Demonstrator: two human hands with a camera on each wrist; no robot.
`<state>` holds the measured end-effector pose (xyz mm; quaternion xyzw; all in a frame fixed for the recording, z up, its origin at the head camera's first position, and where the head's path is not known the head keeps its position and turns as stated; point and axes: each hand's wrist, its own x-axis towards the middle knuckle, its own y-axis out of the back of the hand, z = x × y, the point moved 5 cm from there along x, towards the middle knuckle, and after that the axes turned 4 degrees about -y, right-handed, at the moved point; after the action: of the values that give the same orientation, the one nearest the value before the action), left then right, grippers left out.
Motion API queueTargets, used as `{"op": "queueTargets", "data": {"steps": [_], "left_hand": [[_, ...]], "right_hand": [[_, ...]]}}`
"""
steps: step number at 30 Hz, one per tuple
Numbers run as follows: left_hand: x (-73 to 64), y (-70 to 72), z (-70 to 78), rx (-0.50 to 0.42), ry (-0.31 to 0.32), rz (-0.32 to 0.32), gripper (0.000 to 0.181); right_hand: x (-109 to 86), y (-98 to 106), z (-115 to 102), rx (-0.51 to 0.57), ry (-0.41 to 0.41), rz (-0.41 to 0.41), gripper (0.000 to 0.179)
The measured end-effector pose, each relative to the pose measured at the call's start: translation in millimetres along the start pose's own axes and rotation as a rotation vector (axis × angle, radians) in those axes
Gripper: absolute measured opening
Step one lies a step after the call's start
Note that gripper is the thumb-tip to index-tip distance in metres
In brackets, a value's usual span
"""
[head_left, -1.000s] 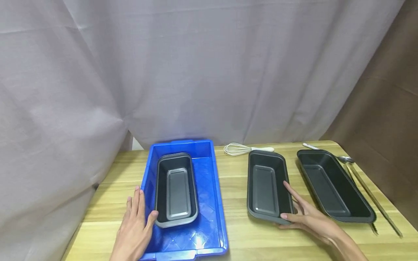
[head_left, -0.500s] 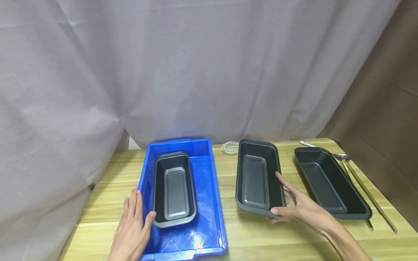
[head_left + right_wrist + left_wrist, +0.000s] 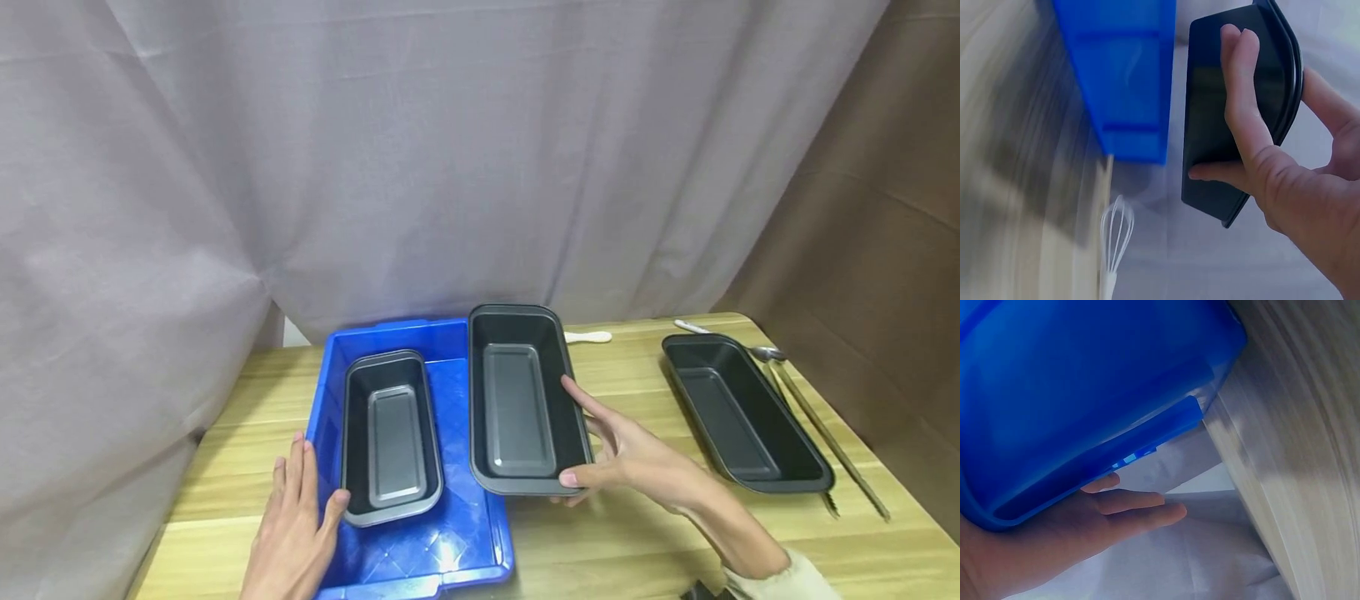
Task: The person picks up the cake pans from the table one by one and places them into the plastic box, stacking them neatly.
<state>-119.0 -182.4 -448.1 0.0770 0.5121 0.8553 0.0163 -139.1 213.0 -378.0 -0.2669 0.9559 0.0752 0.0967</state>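
Observation:
My right hand (image 3: 622, 454) grips a dark loaf pan (image 3: 517, 408) by its near right corner, thumb and index finger at the rim and other fingers underneath. The pan hangs over the right rim of the blue bin (image 3: 498, 533). In the right wrist view, fingers lie along the outer wall of the loaf pan (image 3: 1210, 119), above the table. A second loaf pan (image 3: 396, 442) sits inside the bin, on its left side. My left hand (image 3: 292, 525) rests on the bin's left rim with fingers straight; the left wrist view shows it against the bin's outer side (image 3: 1097, 369).
A third loaf pan (image 3: 742, 417) lies at the right of the wooden table (image 3: 622, 542). Beside it are a spoon (image 3: 768, 354) and a long thin rod-like handle (image 3: 832, 442). A whisk (image 3: 1116, 234) lies behind the held pan. Grey curtain hangs behind.
My right hand has lifted the loaf pan off the table and carried it left to the bin's right rim, covering the whisk's wires. The left hand has stayed on the bin.

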Motion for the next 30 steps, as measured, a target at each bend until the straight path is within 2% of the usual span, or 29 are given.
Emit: {"op": "queueTargets", "data": {"steps": [2,6,13,16,23,30], "left_hand": [[-0.1,-0.6,-1.4,-0.002,0.0,0.0,0.08],[0.1,-2.2,-3.0,-0.009,-0.007,0.003,0.079],[-1.5,-5.5,-3.6,-0.02,-0.03,0.053,0.075],[-2.3,-7.2,-3.6,-0.03,-0.035,0.062,0.073],[-2.0,-7.0,-3.0,-0.058,-0.045,0.062,0.068],[-1.8,-6.3,-4.4,-0.076,-0.024,0.039,0.07]], "right_hand": [[11.3,-12,-3,0.066,0.016,-0.046,0.123],[36.7,-39,-6,0.143,-0.006,-0.092,0.126],[78.6,-81,-6,0.147,-0.033,-0.177,0.121],[92.3,-94,-5,0.149,-0.069,-0.2,0.119],[116.4,-111,-2,0.151,-0.156,-0.175,0.119],[132.5,-118,4,0.115,-0.16,-0.175,0.119]]}}
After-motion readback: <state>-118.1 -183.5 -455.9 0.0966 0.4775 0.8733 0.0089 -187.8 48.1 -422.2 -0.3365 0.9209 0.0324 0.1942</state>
